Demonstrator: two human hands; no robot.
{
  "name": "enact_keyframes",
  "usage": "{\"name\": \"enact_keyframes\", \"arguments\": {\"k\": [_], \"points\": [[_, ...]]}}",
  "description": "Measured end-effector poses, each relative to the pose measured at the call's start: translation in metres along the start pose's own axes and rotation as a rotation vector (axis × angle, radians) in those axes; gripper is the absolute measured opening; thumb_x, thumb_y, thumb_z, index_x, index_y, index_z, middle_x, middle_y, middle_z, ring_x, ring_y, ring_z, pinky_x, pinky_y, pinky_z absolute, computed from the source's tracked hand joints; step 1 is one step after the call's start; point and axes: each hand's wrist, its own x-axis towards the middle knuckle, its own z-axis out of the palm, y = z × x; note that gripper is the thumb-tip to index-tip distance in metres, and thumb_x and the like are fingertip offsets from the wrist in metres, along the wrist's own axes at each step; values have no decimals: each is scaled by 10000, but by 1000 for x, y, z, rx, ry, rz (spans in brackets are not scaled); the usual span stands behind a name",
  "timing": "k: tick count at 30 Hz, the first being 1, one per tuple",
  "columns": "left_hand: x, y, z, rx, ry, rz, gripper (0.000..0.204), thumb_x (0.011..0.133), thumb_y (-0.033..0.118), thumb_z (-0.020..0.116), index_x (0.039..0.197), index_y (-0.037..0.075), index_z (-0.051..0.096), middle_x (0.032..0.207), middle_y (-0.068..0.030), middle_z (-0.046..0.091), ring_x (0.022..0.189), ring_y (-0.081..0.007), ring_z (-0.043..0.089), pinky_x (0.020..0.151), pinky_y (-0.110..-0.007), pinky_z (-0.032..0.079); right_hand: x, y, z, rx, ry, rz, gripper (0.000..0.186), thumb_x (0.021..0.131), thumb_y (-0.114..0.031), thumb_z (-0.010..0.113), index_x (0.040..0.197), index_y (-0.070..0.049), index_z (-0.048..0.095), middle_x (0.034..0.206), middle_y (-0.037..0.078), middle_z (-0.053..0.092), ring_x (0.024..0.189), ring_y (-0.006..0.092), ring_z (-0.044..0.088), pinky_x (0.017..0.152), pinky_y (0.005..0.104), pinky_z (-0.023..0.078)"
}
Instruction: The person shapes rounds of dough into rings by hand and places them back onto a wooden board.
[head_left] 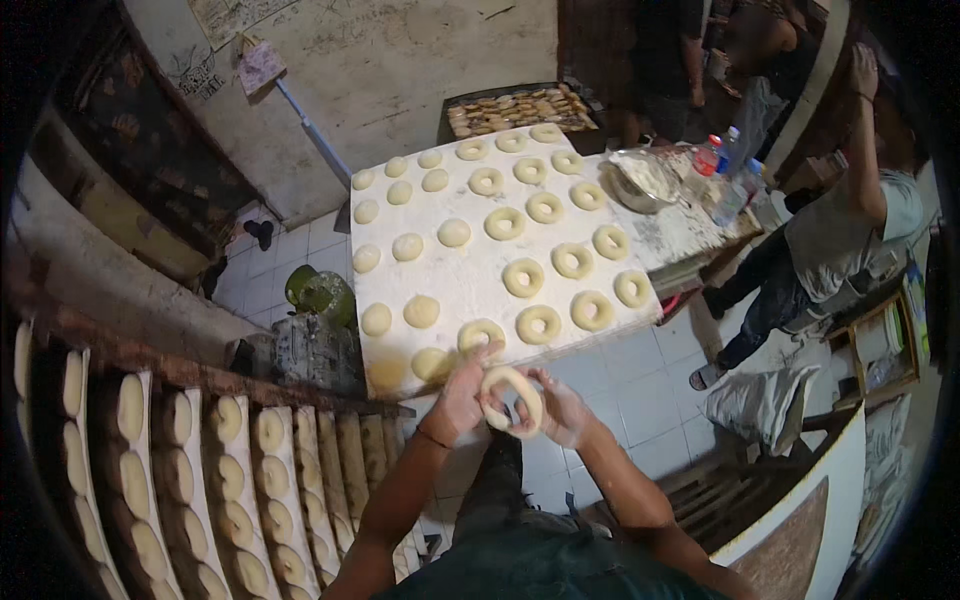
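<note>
A ring of pale dough (534,402) is held up between my two hands, just off the near edge of the floured board (470,275). My left hand (460,402) grips its left side, with fingers curled in at the hole. On the right, my right hand (562,410) has its fingers around the other side; flour coats both hands. Close beyond my left fingers lies another dough ring (482,334). Several more rings, such as one dough ring (538,324), fill the board's right and far parts. Round dough balls (421,311) lie along its left side.
A metal bowl of flour (645,182) and plastic bottles (707,156) stand on the side table. Behind the board is a tray of browned pieces (520,108). Racked boards (240,490) with dough stand at lower left. A person (830,240) stands at right; others are behind.
</note>
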Motion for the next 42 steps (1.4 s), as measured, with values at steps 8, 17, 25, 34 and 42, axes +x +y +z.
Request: {"name": "enact_keyframes", "arguments": {"k": [8, 17, 25, 34, 42], "points": [[122, 75, -72, 720, 311, 443, 516, 830, 106, 535, 1244, -8, 249, 858, -110, 520, 661, -125, 509, 580, -240, 437, 183, -69, -12, -875, 466, -285, 493, 885, -360, 432, 1250, -41, 347, 1199, 166, 463, 1088, 249, 470, 871, 331, 394], [109, 72, -82, 1901, 182, 703, 372, 744, 257, 575, 1040, 32, 557, 1081, -168, 505, 1060, -394, 398, 963, -563, 201, 299, -139, -8, -1732, 108, -804, 320, 706, -69, 521, 1019, -13, 556, 941, 211, 548, 878, 365, 538, 798, 389, 429], [98, 94, -74, 1541, 177, 955, 401, 732, 162, 630, 1083, 12, 510, 1082, -152, 504, 1116, -339, 362, 946, -474, 266, 288, -135, 22, -2149, 184, -364, 477, 634, -294, 689, 985, -22, 515, 937, 196, 529, 880, 371, 511, 758, 439, 424], [104, 47, 9, 717, -27, 643, 456, 771, 129, 643, 1145, -39, 441, 1049, -115, 520, 909, -178, 524, 783, -279, 443, 82, -90, 24, -1179, 495, -660, 331, 703, -159, 681, 989, -31, 573, 857, 115, 593, 761, 143, 557, 690, 280, 454], [45, -65, 113, 914, -338, 647, 449, 715, 19, 621, 1108, -24, 408, 993, -132, 532, 895, -184, 530, 782, -295, 436, -68, -63, -33, -1141, 891, -867, 229, 692, -52, 608, 921, -34, 609, 759, 105, 619, 671, 128, 575, 615, 266, 465]]}}
